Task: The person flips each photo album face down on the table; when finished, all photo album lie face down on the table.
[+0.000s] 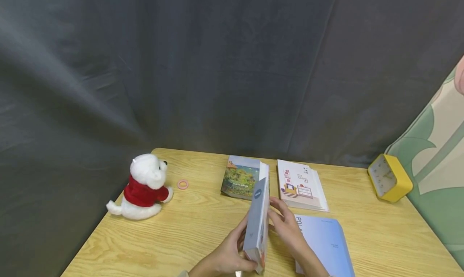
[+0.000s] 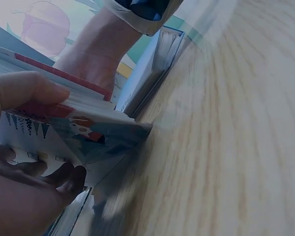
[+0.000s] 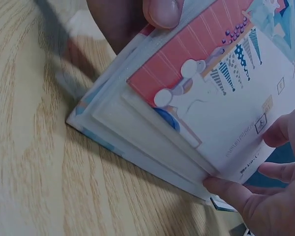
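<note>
A thick photo album (image 1: pixel 255 218) with a grey spine stands on edge, tilted, between the two hands near the table's front. My left hand (image 1: pixel 229 251) grips its near end. In the left wrist view the thumb lies over the page edges and the fingers (image 2: pixel 66 179) curl under the illustrated cover. On the album's right side, my right hand (image 1: pixel 288 224) holds its far part. The right wrist view shows this hand's fingertips (image 3: pixel 226 189) at the cover's edge and on its white face, which has bunting and a red roof. The page layers are slightly spread.
Behind the album lie a landscape-covered album (image 1: pixel 241 178) and a white illustrated album (image 1: pixel 299 184). A blue album (image 1: pixel 326 240) lies under the right forearm. A white plush dog (image 1: pixel 143 188) in red and a pink ring (image 1: pixel 183 184) sit left, a yellow clock (image 1: pixel 389 177) far right.
</note>
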Motion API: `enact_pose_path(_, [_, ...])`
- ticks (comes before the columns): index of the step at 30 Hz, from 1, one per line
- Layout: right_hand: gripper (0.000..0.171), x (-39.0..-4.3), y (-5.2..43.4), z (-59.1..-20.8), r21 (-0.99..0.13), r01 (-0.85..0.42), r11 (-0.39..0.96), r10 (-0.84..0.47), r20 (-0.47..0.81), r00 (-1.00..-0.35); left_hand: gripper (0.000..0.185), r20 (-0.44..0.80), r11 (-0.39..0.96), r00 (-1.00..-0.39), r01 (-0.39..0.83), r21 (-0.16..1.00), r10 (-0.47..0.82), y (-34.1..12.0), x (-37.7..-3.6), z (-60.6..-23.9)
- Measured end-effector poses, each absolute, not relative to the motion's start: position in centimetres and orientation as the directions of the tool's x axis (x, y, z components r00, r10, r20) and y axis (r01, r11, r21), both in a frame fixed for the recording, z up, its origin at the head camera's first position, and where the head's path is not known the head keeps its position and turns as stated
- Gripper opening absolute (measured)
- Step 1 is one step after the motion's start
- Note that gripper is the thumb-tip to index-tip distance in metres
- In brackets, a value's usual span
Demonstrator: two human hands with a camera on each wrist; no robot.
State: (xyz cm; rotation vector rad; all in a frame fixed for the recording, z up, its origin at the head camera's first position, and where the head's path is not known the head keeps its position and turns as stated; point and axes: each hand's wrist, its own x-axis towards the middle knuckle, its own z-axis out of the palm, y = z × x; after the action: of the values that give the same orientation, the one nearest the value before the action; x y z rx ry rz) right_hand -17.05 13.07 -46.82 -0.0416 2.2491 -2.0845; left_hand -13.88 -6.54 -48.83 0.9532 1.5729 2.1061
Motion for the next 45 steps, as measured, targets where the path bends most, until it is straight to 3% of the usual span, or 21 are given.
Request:
enact_pose_path(8, [0.046, -17.1, 13.8, -45.6, -0.974, 0.01, 0.226, -0.045, -0.021, -0.999, 0.119, 0.328, -0.341, -0.684, 0.122, 0.932, 0.652, -5.9, -13.8, -49.0])
enact_pose_path(13, [0.048, -17.0, 14.0, -44.2, -0.988, 0.017, 0.152, -0.044, -0.024, -0.999, 0.12, 0.327, -0.317, -0.688, 0.147, 0.937, 0.647, -5.6, -13.6, -49.2])
enact_pose_path(21, [0.071, -17.0, 14.1, -42.1, -0.991, 0.051, 0.12, -0.016, -0.053, -0.998, 0.118, 0.253, -0.249, -0.714, 0.113, 0.962, 0.653, -5.3, -13.5, -49.4])
enact_pose_path(31, [0.058, -16.6, 14.6, -42.5, -0.991, 0.106, 0.078, -0.008, -0.107, -0.994, 0.117, 0.177, -0.184, -0.72, 0.069, 0.98, 0.671, -5.6, -13.4, -49.6])
enact_pose_path(39, [0.056, -16.5, 15.3, -43.0, -0.991, 0.133, 0.008, -0.037, -0.133, -0.99, 0.111, 0.061, 0.016, -0.768, 0.092, 0.996, 0.637, -6.7, -13.4, -48.9])
enact_pose_path(45, [0.053, -16.4, 15.5, -43.4, -0.989, 0.147, -0.013, -0.02, -0.147, -0.989, 0.109, 0.064, 0.085, -0.793, 0.145, 0.986, 0.605, -7.5, -13.6, -48.7])
